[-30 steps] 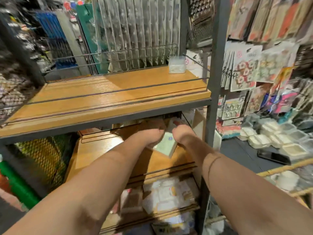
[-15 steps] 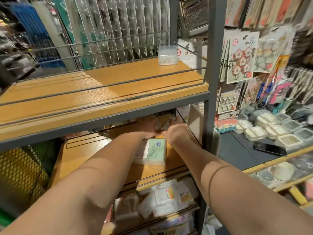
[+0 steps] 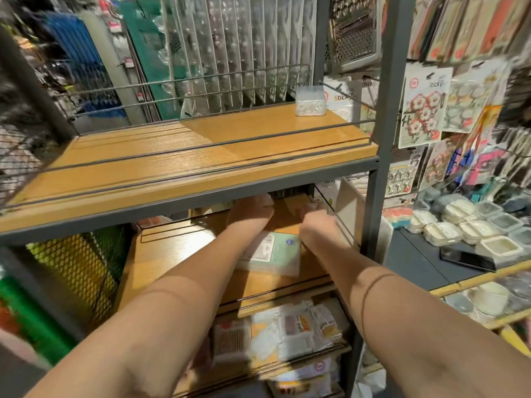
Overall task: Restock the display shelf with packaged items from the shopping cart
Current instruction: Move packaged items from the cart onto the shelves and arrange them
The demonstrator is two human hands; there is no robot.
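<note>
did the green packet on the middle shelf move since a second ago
Yes. The green packet was tilted up between the hands; it now lies flat on the middle shelf, nearer the front rail. Both hands reach past it toward the back.

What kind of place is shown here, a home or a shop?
Most likely a household-goods shop: packaged sticker sheets hang on display at the right, lidded containers sit stacked on a counter, and the wooden display shelf holds packaged items.
</note>
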